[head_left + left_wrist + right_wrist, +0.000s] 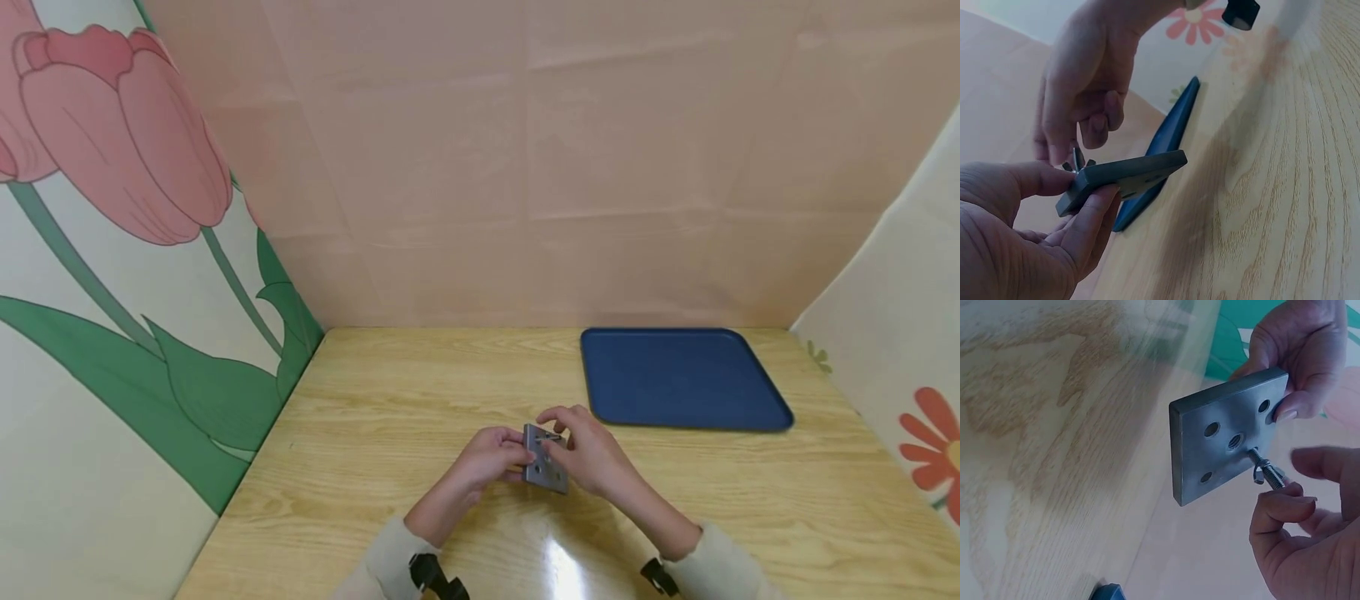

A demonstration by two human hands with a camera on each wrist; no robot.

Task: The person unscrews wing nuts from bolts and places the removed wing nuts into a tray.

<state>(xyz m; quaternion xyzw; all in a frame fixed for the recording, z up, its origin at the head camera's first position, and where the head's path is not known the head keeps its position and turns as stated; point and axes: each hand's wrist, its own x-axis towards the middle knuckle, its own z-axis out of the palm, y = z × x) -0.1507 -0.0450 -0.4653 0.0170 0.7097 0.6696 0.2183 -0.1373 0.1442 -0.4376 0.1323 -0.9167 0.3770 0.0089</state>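
Observation:
A square grey metal plate (1222, 465) with several round holes is held by my left hand (489, 454), thumb on one face and fingers behind. A threaded bolt (1274, 479) sticks out from one hole near the plate's edge, with a small wing nut (1259, 474) on it. My right hand (592, 454) is at the bolt's free end. One curled finger (1290, 499) lies right by the bolt's tip, while the opposite digit stands apart from it. In the left wrist view, a right fingertip (1058, 154) overlaps the wing nut's side.
A blue tray (682, 379) lies on the wooden table (405, 375) at the back right, beyond the right hand. A pink-beige sheet (480, 167) hangs behind the table. Flower-printed panels (127, 150) stand at both sides.

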